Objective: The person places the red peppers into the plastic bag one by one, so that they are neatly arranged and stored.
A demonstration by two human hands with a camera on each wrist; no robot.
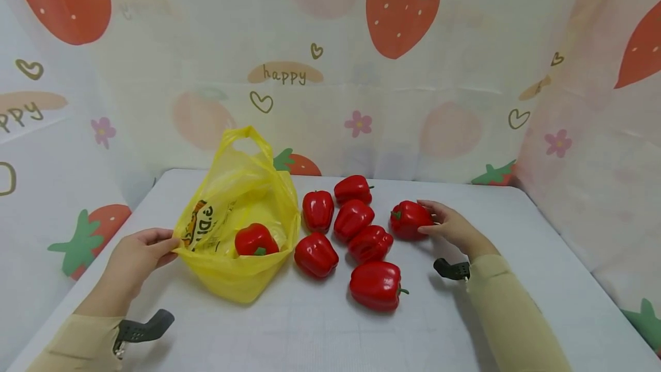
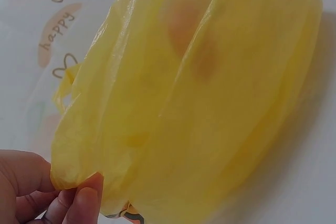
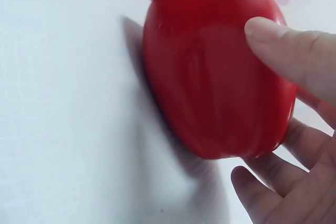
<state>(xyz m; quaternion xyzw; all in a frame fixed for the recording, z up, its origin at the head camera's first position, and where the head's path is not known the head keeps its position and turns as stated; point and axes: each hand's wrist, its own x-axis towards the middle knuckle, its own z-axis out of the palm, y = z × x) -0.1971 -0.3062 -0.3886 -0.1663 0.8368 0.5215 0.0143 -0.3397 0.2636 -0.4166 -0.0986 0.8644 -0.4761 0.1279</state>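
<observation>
In the head view my left hand [image 1: 133,263] pinches the left rim of a yellow plastic bag [image 1: 234,277] between thumb and fingers. The bag's mouth gapes toward me, and one red bell pepper [image 1: 255,239] lies inside. Through the bag's thin film [image 2: 173,119], the left wrist view shows a blurred reddish shape. At the right, my right hand [image 1: 457,231] grips another red bell pepper [image 1: 408,220]. Seen from the right wrist, the thumb presses one side of this glossy pepper [image 3: 210,72] while the fingers, partly hidden, curl behind it. A shadow falls on the tabletop beside it.
Several more red bell peppers lie loosely grouped right of the bag, the nearest one [image 1: 376,286] toward the front and the farthest one [image 1: 353,189] at the back. The white table [image 1: 320,337] meets a strawberry-printed curtain [image 1: 330,125] behind and on both sides.
</observation>
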